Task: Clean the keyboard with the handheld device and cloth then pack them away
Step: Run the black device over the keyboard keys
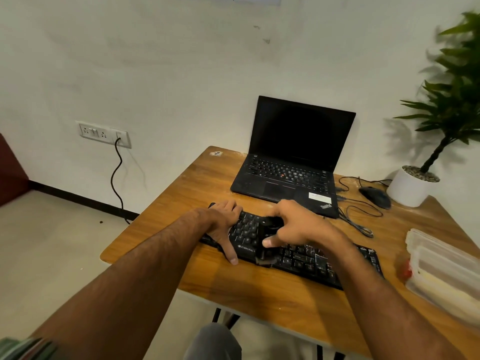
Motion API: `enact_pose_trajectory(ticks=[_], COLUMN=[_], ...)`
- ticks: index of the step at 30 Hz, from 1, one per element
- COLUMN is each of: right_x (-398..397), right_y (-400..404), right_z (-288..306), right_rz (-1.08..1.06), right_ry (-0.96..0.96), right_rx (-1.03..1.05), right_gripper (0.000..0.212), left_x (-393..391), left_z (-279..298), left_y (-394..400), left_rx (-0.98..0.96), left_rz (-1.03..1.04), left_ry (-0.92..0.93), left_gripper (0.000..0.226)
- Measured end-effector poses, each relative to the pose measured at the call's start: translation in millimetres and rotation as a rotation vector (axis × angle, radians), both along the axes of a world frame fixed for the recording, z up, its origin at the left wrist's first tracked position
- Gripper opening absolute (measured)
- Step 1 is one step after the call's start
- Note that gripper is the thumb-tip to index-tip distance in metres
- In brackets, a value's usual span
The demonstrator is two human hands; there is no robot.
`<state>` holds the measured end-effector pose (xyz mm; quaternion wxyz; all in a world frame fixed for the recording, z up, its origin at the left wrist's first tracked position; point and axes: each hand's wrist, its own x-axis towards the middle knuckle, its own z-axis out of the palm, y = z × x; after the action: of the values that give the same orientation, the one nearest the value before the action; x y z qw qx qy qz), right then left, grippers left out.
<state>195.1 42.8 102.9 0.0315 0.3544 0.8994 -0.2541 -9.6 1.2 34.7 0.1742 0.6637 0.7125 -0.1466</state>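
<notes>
Keyboard cleaning on the table.

The keyboard lies at 6 o'clock from the laptop. Your left hand rests flat, fingers straight, on its 9 o'clock end. Your right hand grips the handheld device over the keys.
</notes>
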Motion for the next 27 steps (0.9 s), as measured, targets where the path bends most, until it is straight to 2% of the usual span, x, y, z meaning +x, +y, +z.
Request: enact_pose_trajectory(ticks=[3, 5, 10, 14, 17, 20, 22, 27], right_x=[-6, -10, -2, 0, 1, 12, 20, 26], right_y=[-2, -9, -2, 0, -2, 7, 14, 28], right_z=[-4, -13, 1, -3, -11, -8, -8, -15], right_rz=[-0.045, -0.032, 0.000, -0.138, -0.151, -0.148, -0.205, -0.518], right_ry=[0.152, 0.131, -0.079, 0.134, 0.067, 0.049, 0.158, 0.554], right_rx=[0.005, -0.024, -0.025, -0.020, -0.024, -0.144, -0.166, -0.079], right_gripper=[0.023, 0.024, 0.029, 0.026, 0.029, 0.028, 0.027, 0.027], left_x=[0, 0, 0, -3, -4, -4, -1, 21], left_z=[1, 1, -1, -3, -5, -2, -1, -6], left_y=[0, -1, 0, 2, 3, 4, 5, 11], left_rx=[-0.005, 0.006, 0.010, 0.004, 0.005, 0.017, 0.041, 0.076], left_rz=[0.003, 0.000, 0.005, 0.003, 0.000, -0.014, -0.064, -0.128], left_ry=[0.004, 0.013, 0.006, 0.004, 0.002, -0.010, 0.003, -0.028], left_gripper=[0.150, 0.148, 0.150, 0.152, 0.152, 0.149, 0.145, 0.143])
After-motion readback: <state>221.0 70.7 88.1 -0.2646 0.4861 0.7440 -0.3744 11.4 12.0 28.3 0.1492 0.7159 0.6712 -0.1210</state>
